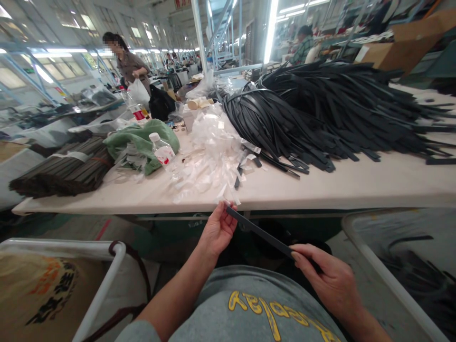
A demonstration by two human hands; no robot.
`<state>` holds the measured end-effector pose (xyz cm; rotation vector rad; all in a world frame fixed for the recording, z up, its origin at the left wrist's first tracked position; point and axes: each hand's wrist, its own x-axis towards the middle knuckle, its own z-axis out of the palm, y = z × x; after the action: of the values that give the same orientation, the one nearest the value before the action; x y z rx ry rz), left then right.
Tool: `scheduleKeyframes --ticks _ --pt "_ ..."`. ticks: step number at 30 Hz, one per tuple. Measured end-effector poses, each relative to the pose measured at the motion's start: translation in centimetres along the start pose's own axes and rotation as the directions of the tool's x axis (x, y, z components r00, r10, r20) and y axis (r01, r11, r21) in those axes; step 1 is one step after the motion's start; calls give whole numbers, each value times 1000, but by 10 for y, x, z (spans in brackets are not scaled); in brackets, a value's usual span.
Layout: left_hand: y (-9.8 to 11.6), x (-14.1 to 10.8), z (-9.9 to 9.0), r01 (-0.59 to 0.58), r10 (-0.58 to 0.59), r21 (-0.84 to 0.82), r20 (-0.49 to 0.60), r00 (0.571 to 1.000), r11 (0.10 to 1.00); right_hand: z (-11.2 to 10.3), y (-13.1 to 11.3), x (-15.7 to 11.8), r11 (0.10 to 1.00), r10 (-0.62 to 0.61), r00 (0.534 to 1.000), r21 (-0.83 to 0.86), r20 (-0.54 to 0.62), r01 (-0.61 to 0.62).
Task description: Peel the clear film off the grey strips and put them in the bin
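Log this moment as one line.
left hand: holding dark strip near one end | right hand: pinching it lower in view | strip: slanting between hands | table: black strips, bottle, white scraps

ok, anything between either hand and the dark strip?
Nothing visible. The left hand pinches the strip near its upper end, the right hand grips it lower down, and the span between them is unobstructed. The plastic scraps lie on the table, beyond the left hand.
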<state>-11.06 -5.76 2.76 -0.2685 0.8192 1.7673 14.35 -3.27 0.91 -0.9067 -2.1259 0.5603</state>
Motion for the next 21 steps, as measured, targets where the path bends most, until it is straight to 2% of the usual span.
scheduleKeyframes --ticks 8,21 --pt "0 -1 -3 0 0 -20 1 1000 1000 1 -1 1 999 32 999 -1 -10 -32" --pt "1 -3 -6 11 -11 -23 4 1000 1000 3 2 -1 1000 20 1000 -6 -18 -20"
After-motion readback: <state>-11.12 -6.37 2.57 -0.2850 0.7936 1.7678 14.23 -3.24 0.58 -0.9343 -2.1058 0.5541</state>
